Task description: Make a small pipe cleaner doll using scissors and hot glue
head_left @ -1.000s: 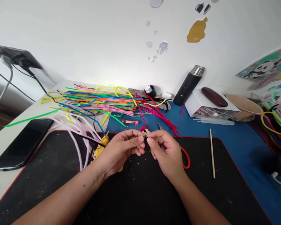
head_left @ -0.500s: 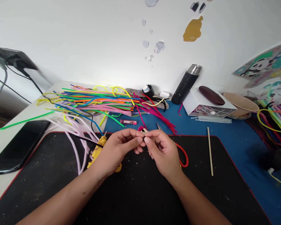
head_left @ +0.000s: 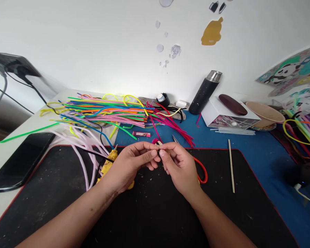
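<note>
My left hand (head_left: 135,162) and my right hand (head_left: 178,165) meet over the black mat (head_left: 150,220), thumbs and index fingers pinched together tip to tip. Whatever sits between the fingertips is too small and hidden to make out. Just behind the fingers, a small magenta and cream piece (head_left: 156,141) shows in part. A yellow glue gun (head_left: 110,161) lies beside my left wrist, partly covered by it. Scissors with orange-red handles (head_left: 203,172) lie behind my right hand, their blades pointing away from me.
A pile of coloured pipe cleaners (head_left: 111,112) lies at the back left, near a black phone (head_left: 23,162). A pink eraser-like block (head_left: 141,134) lies behind my hands. A black flask (head_left: 205,92), white box (head_left: 214,110) and wooden stick (head_left: 231,165) are to the right.
Both hands keep their pinch in nearly the same place. The whole view has shifted very slightly; nothing else visibly moved.
</note>
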